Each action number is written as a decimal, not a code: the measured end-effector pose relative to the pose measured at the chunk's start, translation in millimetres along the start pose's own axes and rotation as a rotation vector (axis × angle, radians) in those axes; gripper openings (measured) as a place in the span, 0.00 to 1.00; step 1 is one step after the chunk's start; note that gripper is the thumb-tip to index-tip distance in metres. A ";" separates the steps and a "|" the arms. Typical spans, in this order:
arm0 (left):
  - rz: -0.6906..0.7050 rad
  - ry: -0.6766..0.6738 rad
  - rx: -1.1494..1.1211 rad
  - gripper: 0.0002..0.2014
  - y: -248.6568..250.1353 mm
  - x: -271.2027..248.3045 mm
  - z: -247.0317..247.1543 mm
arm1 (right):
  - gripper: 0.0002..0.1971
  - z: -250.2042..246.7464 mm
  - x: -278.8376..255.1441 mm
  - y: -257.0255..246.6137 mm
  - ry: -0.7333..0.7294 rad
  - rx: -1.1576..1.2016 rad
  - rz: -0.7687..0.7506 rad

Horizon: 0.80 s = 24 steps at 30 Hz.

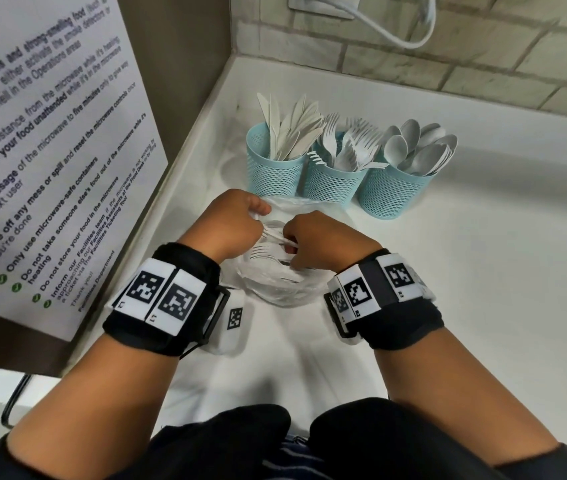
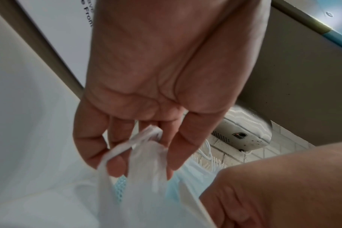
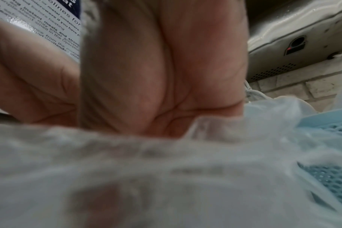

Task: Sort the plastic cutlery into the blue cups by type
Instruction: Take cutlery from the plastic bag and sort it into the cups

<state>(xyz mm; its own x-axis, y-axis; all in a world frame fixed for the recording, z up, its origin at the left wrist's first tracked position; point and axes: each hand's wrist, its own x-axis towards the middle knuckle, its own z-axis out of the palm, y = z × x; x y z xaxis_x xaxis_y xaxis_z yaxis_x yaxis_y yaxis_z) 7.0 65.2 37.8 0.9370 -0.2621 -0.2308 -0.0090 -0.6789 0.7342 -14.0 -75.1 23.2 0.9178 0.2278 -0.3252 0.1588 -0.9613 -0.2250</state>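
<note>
White bench (image 1: pixel 483 271), corner spot. Clear plastic bag (image 1: pixel 275 289) of white forks (image 1: pixel 268 252) lies at centre, just near side of three blue cups (image 1: pixel 330 183) in a row at 12 o'clock: knives (image 1: pixel 292 129) left, forks middle, spoons (image 1: pixel 417 147) right. Left hand (image 1: pixel 232 223) at the bag's 10 o'clock, fingers curled, pinching a twisted bit of bag. Right hand (image 1: pixel 320 242) at the bag's 2 o'clock, fingers curled into bag mouth among the forks; exact hold unclear. Printed notice (image 1: pixel 50 150) at 9 o'clock.
</note>
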 end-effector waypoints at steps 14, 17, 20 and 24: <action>0.001 -0.010 0.016 0.19 5.4 -5.1 -1.0 | 0.09 5.9 -2.5 4.4 0.026 0.061 0.005; 0.000 -0.012 0.013 0.19 4.3 -4.0 -2.6 | 0.16 3.8 -1.8 7.0 0.044 0.007 0.022; 0.004 -0.012 0.013 0.19 3.5 -2.6 -3.7 | 0.18 -1.7 -2.3 9.5 0.105 -0.017 0.037; 0.006 -0.017 0.000 0.17 2.7 -1.3 -2.1 | 0.10 -5.2 -1.8 7.3 0.107 0.062 0.054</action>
<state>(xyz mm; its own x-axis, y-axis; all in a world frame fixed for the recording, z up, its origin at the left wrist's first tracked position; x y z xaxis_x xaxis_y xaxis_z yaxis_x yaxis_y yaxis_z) 6.5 65.1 41.4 0.9309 -0.2778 -0.2370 -0.0149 -0.6774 0.7355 -12.6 -83.4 26.8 0.9585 0.1547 -0.2395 0.0882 -0.9597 -0.2669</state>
